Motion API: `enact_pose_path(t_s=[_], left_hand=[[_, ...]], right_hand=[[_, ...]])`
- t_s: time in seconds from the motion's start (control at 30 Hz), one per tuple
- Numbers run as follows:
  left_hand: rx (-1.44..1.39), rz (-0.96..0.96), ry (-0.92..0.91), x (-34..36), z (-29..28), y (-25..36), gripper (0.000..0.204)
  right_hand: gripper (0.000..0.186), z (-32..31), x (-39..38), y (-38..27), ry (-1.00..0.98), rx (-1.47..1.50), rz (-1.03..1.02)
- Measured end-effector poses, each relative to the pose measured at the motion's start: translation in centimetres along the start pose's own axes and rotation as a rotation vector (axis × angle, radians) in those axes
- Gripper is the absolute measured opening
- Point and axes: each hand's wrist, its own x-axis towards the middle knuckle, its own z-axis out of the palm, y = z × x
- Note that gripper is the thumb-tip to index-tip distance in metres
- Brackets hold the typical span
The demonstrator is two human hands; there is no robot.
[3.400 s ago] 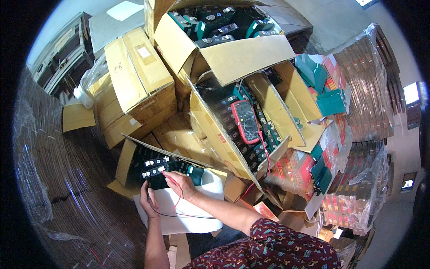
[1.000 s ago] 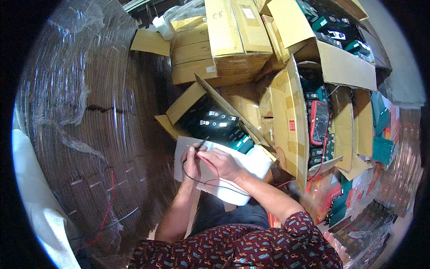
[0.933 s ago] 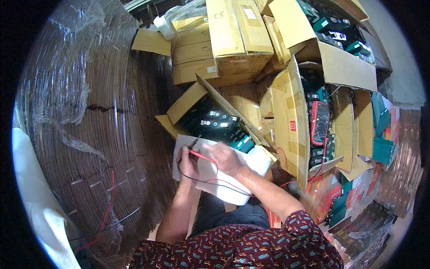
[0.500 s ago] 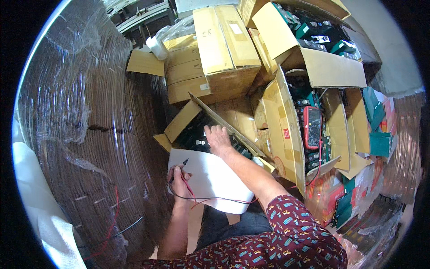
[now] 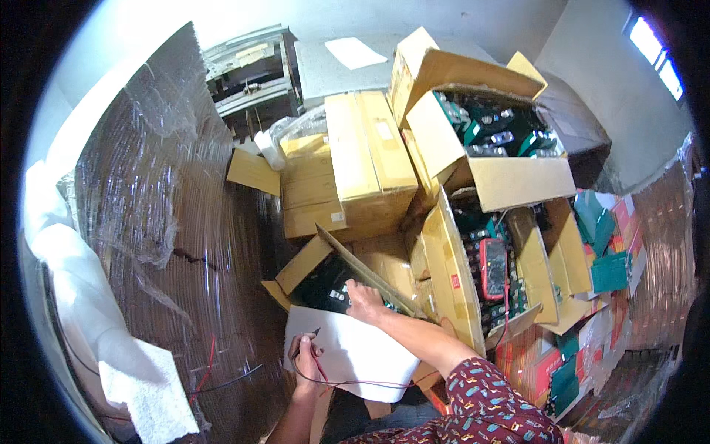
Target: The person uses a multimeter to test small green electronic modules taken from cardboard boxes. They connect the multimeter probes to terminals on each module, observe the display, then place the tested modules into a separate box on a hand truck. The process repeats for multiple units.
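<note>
My left hand (image 5: 305,360) is closed round a test probe (image 5: 316,332) with a dark pointed tip; red and black leads (image 5: 347,383) trail from it to the right. Under it lies a white sheet (image 5: 347,344) against the near side of an open cardboard box (image 5: 302,268). My right hand (image 5: 364,302) reaches into that box with curled fingers, over dark blocks (image 5: 325,287) with small silvery tabs. What its fingertips grip is hidden. A red multimeter (image 5: 493,268) rests on similar dark-green blocks in the open box (image 5: 452,270) to the right.
Closed cartons (image 5: 373,148) are stacked ahead. Another open box (image 5: 521,185) of green blocks stands at the far right. A tall plastic-wrapped stack (image 5: 177,222) rises on the left, with a red wire (image 5: 203,370) hanging near it. Loose green pieces (image 5: 610,272) lie on the right.
The view has tilted up, so the boxes and hands sit lower in the picture and more wall shows. My right hand stays in the box, its fingers more curled; my left still holds the probe.
</note>
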Motion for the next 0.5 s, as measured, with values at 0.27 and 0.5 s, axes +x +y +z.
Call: enact_pose_path(t_s=[0.27, 0.5], left_hand=[[0.004, 0.076, -0.009, -2.2, 2.7, 3.8, 0.026], [-0.027, 0.121, -0.018, -3.1, 1.6, 5.2, 0.027]], right_hand=[[0.073, -12.4, -2.3, -2.3, 0.175, 0.364, 0.223], [0.039, -20.9, 3.3, -1.1, 0.538, 1.276, 0.199]])
